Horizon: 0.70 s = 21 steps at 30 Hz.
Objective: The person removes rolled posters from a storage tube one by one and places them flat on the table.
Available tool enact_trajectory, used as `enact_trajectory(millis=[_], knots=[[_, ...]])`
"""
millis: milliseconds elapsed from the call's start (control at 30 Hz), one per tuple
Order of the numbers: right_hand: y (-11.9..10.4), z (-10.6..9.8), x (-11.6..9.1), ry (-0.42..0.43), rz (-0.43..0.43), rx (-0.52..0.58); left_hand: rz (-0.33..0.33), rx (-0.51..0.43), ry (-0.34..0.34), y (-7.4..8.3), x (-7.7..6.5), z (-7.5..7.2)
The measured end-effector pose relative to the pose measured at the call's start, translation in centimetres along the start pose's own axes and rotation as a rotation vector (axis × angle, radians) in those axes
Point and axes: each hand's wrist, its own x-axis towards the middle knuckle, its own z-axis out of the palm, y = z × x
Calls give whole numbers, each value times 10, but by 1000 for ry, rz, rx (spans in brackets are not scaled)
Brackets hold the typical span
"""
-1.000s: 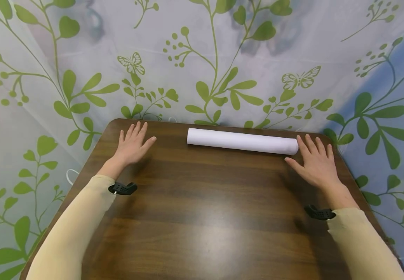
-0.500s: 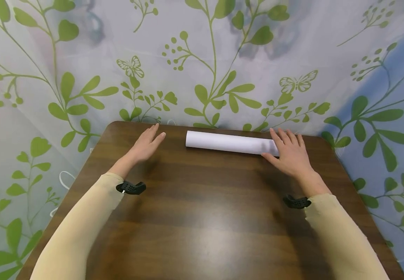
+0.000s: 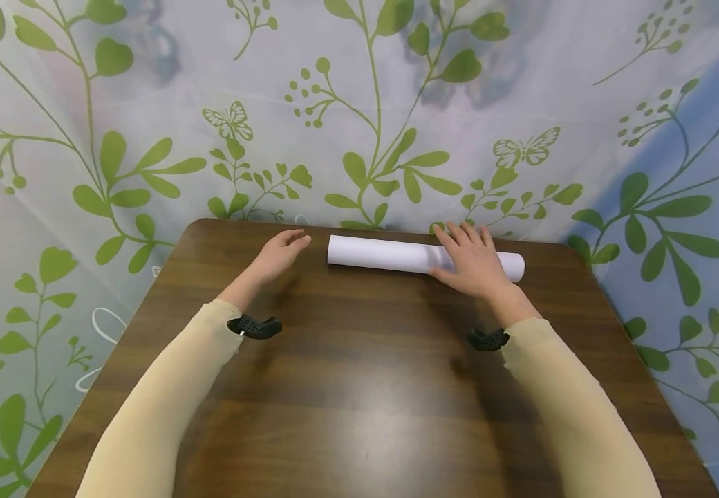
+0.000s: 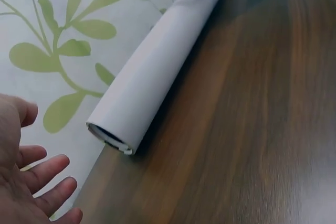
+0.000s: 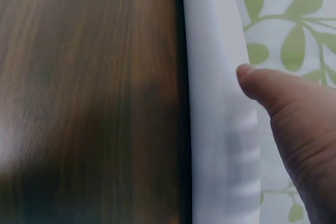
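Note:
A white roll of paper [image 3: 378,254] lies along the far edge of the brown wooden table [image 3: 334,346]. Its hollow left end faces the left wrist camera, where the roll [image 4: 149,72] runs away toward the upper right. My right hand [image 3: 474,263] is over the right part of the roll with fingers spread, and its shadow falls on the white surface. In the right wrist view the thumb [image 5: 283,93] overlaps the roll's side. My left hand [image 3: 277,257] is just left of the roll's open end, apart from it, with fingers relaxed and nothing in them.
A curtain [image 3: 359,104] with green leaves and butterflies hangs right behind the table's far edge and along both sides. A thin white loop of cord [image 3: 106,325] shows beyond the left table edge. A black band [image 3: 255,326] sits at the left wrist, another band [image 3: 487,339] at the right.
My right hand has moved left from the roll's right end to over its right part. My left hand has moved right toward the roll's left end, its fingers drawing together. The roll stays put.

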Motion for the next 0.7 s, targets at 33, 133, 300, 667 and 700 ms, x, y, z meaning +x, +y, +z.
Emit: enact_trajectory(millis=[33,133,300,667,700], knots=[[-3,0,3,-7,-7,0,-15,-31,3,1,2,2],[-10,1,13,-33,-15,-6,-56,-124,13,3,9,8],[-21,3,25,-98,-12,-15,-96,-203,20,0,22,22],[-30,12,35,-178,12,-40,-132,-190,33,1,31,45],[-30,13,35,-181,13,-40,-136,-187,34,0,32,46]])
